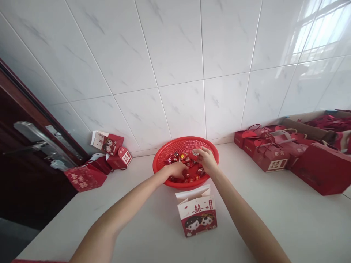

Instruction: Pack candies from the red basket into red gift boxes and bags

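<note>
Right hand (206, 157): my thumb and fingertips grasp a small red packet (195, 152), held at their tips over the right part of the red basket (161, 149). Left hand (178, 170): fingers point down among the wrapped candies (189, 164) inside the basket; whether they grip one, I cannot tell. Open paper box (196, 215): upright on the white counter (137, 208), just on my side of the basket, apart from all my fingers.

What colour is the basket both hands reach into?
Bright red; the basket shows best in the head view.
</note>
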`<state>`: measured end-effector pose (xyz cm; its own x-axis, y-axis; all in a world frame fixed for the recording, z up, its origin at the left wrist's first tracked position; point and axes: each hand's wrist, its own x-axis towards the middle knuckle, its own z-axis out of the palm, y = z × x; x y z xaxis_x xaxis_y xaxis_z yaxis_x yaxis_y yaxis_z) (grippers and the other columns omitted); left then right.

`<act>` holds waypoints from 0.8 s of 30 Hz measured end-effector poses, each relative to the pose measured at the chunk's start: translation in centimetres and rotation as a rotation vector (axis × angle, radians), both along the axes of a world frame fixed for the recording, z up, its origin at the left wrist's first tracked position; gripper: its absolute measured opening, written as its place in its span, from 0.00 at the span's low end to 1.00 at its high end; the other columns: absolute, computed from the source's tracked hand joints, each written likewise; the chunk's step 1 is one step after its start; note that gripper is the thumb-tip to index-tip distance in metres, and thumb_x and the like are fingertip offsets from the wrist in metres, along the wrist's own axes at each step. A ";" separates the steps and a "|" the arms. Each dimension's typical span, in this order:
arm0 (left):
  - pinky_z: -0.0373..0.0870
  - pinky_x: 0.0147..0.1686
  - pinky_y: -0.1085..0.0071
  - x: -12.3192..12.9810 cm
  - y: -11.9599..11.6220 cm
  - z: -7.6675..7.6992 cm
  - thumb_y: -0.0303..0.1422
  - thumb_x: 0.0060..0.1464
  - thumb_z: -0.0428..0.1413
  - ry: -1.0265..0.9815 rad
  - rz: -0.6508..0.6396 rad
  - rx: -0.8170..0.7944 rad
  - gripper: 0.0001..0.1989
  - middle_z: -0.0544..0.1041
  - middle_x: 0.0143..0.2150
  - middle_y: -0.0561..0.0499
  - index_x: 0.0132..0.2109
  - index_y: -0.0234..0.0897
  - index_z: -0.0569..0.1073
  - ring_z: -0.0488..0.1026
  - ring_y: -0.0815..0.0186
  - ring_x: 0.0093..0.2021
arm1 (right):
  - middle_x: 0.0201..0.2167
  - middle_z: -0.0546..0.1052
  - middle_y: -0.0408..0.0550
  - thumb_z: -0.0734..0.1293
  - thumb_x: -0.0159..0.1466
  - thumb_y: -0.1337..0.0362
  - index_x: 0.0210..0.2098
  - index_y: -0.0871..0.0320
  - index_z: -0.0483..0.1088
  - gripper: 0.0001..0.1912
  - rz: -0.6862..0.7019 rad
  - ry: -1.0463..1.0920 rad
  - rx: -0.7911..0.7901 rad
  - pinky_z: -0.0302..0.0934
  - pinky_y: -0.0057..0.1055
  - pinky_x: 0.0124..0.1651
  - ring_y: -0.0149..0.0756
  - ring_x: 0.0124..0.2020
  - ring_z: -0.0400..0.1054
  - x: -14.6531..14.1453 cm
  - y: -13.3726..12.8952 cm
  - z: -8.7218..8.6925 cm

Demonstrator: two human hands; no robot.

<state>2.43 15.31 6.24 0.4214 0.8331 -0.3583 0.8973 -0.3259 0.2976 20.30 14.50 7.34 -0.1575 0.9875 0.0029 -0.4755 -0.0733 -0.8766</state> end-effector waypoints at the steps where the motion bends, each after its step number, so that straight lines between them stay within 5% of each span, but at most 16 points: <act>1: 0.65 0.31 0.70 0.0 0.0 0.1 0.27 0.38 0.61 -0.015 -0.002 0.009 0.04 0.74 0.23 0.54 0.26 0.40 0.75 0.72 0.60 0.27 | 0.26 0.74 0.43 0.73 0.45 0.59 0.23 0.56 0.65 0.13 0.002 0.001 -0.004 0.64 0.28 0.30 0.33 0.28 0.69 0.1 0.0 0.1; 8: 0.66 0.38 0.68 -0.3 -0.4 1.3 0.36 0.52 0.58 -0.199 0.083 0.180 0.07 0.80 0.35 0.49 0.36 0.39 0.76 0.75 0.58 0.37 | 0.26 0.73 0.43 0.73 0.48 0.57 0.24 0.55 0.67 0.13 -0.053 0.033 -0.025 0.64 0.29 0.30 0.32 0.27 0.68 0.2 0.2 -0.1; 14: 0.69 0.34 0.69 0.0 -0.7 1.5 0.37 0.45 0.64 -0.376 0.168 0.261 0.11 0.78 0.32 0.52 0.33 0.38 0.73 0.75 0.60 0.35 | 0.29 0.78 0.48 0.70 0.50 0.57 0.26 0.54 0.66 0.10 -0.054 0.049 -0.054 0.68 0.34 0.32 0.38 0.28 0.71 0.1 0.5 -0.3; 19: 0.69 0.36 0.68 -0.1 -0.5 1.4 0.42 0.50 0.62 -0.542 0.220 0.353 0.13 0.78 0.33 0.51 0.35 0.36 0.73 0.74 0.62 0.35 | 0.31 0.80 0.49 0.69 0.49 0.59 0.26 0.55 0.66 0.09 -0.035 0.034 -0.063 0.68 0.32 0.31 0.39 0.30 0.73 0.0 0.5 -0.4; 24: 0.72 0.40 0.66 0.0 -0.2 1.7 0.49 0.45 0.66 -0.869 0.244 0.276 0.23 0.80 0.37 0.48 0.36 0.33 0.75 0.76 0.60 0.39 | 0.29 0.78 0.47 0.70 0.48 0.59 0.26 0.56 0.68 0.10 0.012 0.001 -0.051 0.69 0.32 0.32 0.38 0.31 0.73 0.0 0.3 -0.4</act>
<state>2.42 15.10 7.90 0.2509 0.9420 0.2228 0.4499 -0.3173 0.8348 20.26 14.78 6.89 -0.1688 0.9845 -0.0474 -0.4757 -0.1235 -0.8709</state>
